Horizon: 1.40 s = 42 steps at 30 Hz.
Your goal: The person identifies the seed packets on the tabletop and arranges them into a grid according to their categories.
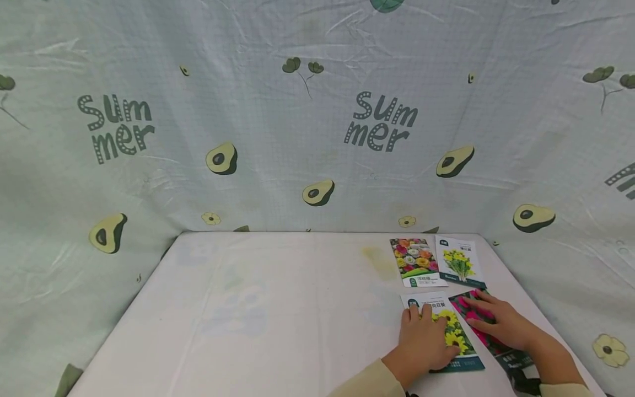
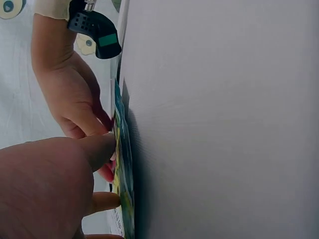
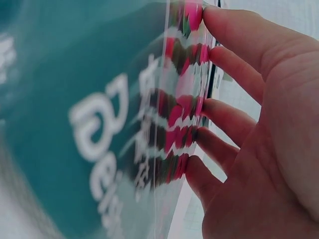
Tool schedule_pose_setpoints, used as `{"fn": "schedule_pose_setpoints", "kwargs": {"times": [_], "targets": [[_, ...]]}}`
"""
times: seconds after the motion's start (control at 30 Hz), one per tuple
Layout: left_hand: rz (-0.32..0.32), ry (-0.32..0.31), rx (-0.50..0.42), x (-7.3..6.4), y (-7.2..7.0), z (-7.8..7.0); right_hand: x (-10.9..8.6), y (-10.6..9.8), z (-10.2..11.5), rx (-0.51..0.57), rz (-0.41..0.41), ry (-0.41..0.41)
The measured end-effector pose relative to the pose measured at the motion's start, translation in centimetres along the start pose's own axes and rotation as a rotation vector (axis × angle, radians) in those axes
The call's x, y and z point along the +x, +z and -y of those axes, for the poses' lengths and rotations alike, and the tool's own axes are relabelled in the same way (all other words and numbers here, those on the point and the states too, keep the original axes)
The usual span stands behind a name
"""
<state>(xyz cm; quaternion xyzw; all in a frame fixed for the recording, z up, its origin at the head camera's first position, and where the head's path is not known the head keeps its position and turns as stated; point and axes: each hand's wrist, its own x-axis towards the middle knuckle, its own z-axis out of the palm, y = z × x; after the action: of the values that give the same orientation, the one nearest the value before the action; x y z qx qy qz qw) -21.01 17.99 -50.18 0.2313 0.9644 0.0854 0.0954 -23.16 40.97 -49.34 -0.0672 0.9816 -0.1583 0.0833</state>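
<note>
Yellow daisy-like flowers decorate a seed packet (image 1: 461, 342) near the table's right side, and my left hand (image 1: 421, 342) rests its spread fingertips on it. Just to its right lies a packet with pink flowers (image 1: 491, 342), tilted, under the fingers of my right hand (image 1: 508, 322). The left wrist view shows the yellow packet (image 2: 124, 154) edge-on, with thumb and fingers touching its face. In the right wrist view the pink packet's teal end (image 3: 65, 89) looms close, and the fingertips press its glossy front. My hands cover parts of both packets.
Behind the hands lie a packet with multicoloured flowers (image 1: 414, 262) and a white one with a yellow bouquet (image 1: 458, 263). The pale tabletop (image 1: 248, 309) extends to the left. A printed cloth (image 1: 278, 121) hangs around the back and sides.
</note>
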Motion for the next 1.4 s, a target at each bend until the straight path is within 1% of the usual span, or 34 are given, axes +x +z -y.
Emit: {"fn": "schedule_pose_setpoints", "kwargs": {"times": [0.2,0.3,0.47,0.67,0.87,1.13,1.4], "targets": [[-0.040,-0.033,0.053,-0.01,0.06,-0.60,-0.08,0.00,0.05,0.006,-0.012,-0.020],[-0.046,-0.049,0.076,-0.01,0.08,-0.84,-0.14,0.01,0.02,0.008,-0.014,-0.024],[-0.052,-0.050,0.099,-0.02,0.13,-1.02,-0.07,0.00,-0.17,0.004,-0.013,-0.014],[-0.033,-0.055,0.088,0.05,-0.27,-0.99,0.11,-0.30,-0.20,-0.017,-0.023,0.031],[0.003,-0.063,0.067,0.07,-0.25,-0.83,-0.04,-0.33,-0.03,-0.044,-0.002,0.038],[0.008,-0.075,0.061,-0.10,-0.39,-0.63,-0.04,-0.33,0.18,-0.027,0.030,0.032],[0.020,-0.080,0.069,-0.18,-0.28,-0.47,-0.21,-0.31,-0.10,-0.021,0.021,0.037]]}}
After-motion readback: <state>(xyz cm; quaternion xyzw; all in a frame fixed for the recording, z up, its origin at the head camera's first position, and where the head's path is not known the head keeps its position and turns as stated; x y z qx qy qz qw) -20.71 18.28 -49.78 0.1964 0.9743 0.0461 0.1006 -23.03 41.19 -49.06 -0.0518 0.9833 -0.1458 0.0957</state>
